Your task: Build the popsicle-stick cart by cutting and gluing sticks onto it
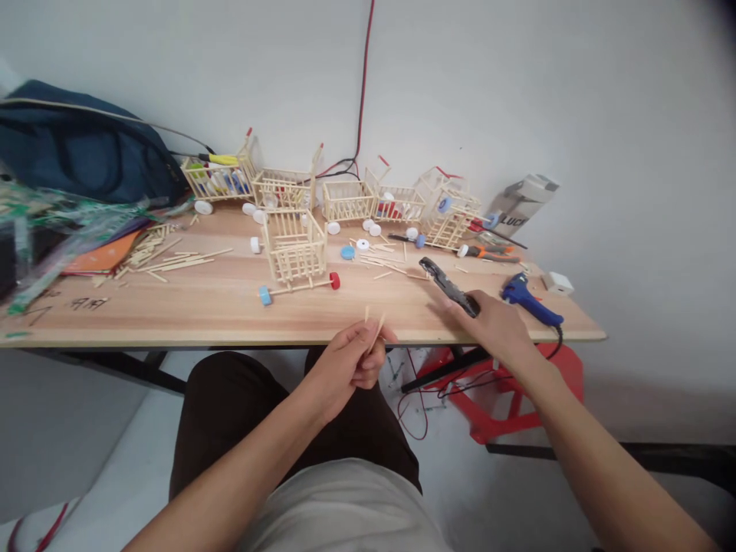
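Pale shirt (345, 510) is seen closest, flanked by bare forearms (287, 429), with dark trousers (230, 399) tucked under the table (172, 314). And two thin sticks (376, 333) are on show, gripped in the left hand (363, 356), right at the table's near edge! Its fingers are curled inward, the hand nearly closed; one stick is held almost upright, the other slanted rightward. Pale, plain and straight they are, their lower ends hidden by the fingers.

Over to the right, black pliers (448, 286) are grasped by the right hand (494, 322), their head pointed away from the body; whether the tabletop is touched by them cannot be told.

Beyond the left hand, a cart (296, 245) is spotted, an axle (302, 287) set along its near side, capped by a blue wheel (264, 296) and a red wheel (335, 280). Loose sticks (382, 261) are strewn to its right, near a blue cap (347, 251). Right of the pliers, a glue gun (532, 299) is laid near a white block (557, 284). Further back, a row of carts (348, 201) is lined up by the wall (258, 61), a blue bag (86, 146) parked far left. Below, a red stool (560, 376) is glimpsed.
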`<state>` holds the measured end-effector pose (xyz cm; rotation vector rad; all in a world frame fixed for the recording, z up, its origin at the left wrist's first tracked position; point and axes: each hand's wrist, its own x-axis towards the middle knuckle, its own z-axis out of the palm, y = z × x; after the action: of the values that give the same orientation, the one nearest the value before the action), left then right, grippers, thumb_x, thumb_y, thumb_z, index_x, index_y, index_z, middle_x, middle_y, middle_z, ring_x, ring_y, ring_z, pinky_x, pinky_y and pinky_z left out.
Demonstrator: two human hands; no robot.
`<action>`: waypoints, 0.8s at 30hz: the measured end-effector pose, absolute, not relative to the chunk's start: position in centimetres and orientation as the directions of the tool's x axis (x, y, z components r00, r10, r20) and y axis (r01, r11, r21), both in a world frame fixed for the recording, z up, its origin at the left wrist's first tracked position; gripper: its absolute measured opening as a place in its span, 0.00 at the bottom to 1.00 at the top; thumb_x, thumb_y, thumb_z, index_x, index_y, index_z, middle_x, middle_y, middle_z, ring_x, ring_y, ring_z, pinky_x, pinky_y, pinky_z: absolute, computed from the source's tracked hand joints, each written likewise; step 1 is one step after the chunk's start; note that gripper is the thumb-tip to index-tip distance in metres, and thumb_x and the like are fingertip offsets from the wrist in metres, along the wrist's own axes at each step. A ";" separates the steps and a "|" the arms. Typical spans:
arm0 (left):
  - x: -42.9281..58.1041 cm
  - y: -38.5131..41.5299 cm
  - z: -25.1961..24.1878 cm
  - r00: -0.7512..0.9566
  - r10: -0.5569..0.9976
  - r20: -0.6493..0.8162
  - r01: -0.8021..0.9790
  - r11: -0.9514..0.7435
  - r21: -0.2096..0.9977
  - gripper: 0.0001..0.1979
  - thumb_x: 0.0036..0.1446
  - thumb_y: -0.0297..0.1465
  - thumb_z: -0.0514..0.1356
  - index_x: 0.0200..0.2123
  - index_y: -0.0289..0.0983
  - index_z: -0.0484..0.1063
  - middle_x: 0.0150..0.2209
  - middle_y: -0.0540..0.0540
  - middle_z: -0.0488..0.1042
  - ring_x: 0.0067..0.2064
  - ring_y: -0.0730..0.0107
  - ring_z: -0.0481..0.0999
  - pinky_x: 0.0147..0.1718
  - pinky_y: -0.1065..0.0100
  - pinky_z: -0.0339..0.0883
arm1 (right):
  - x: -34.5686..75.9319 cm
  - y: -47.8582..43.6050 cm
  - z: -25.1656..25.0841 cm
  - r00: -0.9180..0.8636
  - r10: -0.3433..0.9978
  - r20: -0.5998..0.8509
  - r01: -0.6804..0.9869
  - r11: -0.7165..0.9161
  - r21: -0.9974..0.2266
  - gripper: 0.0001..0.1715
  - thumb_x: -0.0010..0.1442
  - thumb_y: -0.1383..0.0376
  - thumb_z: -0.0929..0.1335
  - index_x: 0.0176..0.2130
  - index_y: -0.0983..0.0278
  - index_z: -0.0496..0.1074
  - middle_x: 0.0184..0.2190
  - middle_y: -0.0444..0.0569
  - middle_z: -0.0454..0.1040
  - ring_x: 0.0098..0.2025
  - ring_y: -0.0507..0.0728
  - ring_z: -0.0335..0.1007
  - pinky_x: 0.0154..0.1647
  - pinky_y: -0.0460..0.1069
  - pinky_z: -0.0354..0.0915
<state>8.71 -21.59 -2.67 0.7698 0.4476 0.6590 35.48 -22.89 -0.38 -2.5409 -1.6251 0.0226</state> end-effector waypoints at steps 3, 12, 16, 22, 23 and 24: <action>8.3 -21.0 -2.6 0.708 0.694 -0.134 -0.394 0.545 0.740 0.16 0.65 0.43 0.55 0.39 0.34 0.69 0.20 0.57 0.55 0.18 0.84 0.45 0.19 0.76 0.37 | 36.6 -20.4 -1.2 0.447 0.887 0.120 0.895 -0.445 -0.045 0.45 0.58 0.33 0.58 0.50 0.68 0.72 0.43 0.65 0.77 0.45 0.70 0.74 0.40 0.55 0.63; 7.4 -19.7 -2.7 0.661 0.736 -0.146 -0.399 0.508 0.763 0.16 0.60 0.42 0.62 0.38 0.33 0.69 0.22 0.57 0.57 0.19 0.85 0.48 0.19 0.76 0.36 | 39.7 -17.1 -3.2 0.419 0.877 0.234 0.891 -0.447 0.082 0.48 0.59 0.36 0.61 0.55 0.74 0.70 0.51 0.71 0.72 0.54 0.76 0.69 0.53 0.63 0.63; 7.3 -19.4 -2.1 0.629 0.767 -0.126 -0.368 0.436 0.821 0.20 0.58 0.46 0.62 0.37 0.32 0.70 0.22 0.57 0.56 0.20 0.85 0.46 0.20 0.75 0.36 | 38.6 -17.2 -2.6 0.260 0.868 0.423 0.965 -0.247 -0.087 0.43 0.61 0.42 0.63 0.58 0.73 0.69 0.58 0.70 0.69 0.60 0.75 0.64 0.58 0.66 0.60; 7.3 -18.4 -1.2 0.562 0.826 -0.055 -0.162 0.175 0.971 0.19 0.60 0.45 0.58 0.33 0.32 0.72 0.20 0.57 0.54 0.21 0.80 0.49 0.21 0.72 0.42 | 29.7 -19.2 0.3 -0.159 0.933 0.323 0.701 0.337 -0.629 0.26 0.68 0.51 0.61 0.56 0.60 0.71 0.39 0.51 0.79 0.38 0.57 0.77 0.41 0.53 0.72; 7.2 -18.2 -1.0 0.563 0.826 -0.026 -0.118 0.111 0.987 0.18 0.60 0.43 0.57 0.32 0.33 0.72 0.20 0.57 0.54 0.21 0.79 0.50 0.22 0.72 0.43 | 28.2 -19.4 0.8 -0.199 0.921 0.333 0.678 0.375 -0.632 0.23 0.68 0.52 0.62 0.55 0.60 0.72 0.37 0.50 0.78 0.37 0.56 0.76 0.39 0.51 0.72; 7.0 -18.0 -0.7 0.563 0.826 0.013 -0.079 0.037 0.996 0.17 0.61 0.41 0.56 0.29 0.33 0.71 0.19 0.57 0.54 0.22 0.79 0.51 0.23 0.72 0.45 | 27.0 -19.6 1.2 -0.236 0.904 0.357 0.677 0.416 -0.607 0.21 0.67 0.54 0.64 0.53 0.59 0.73 0.38 0.49 0.78 0.38 0.56 0.76 0.41 0.51 0.71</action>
<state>7.04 -17.98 -0.73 1.3635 0.7076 0.7914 26.98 -19.60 1.21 -1.3365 -1.9975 0.4303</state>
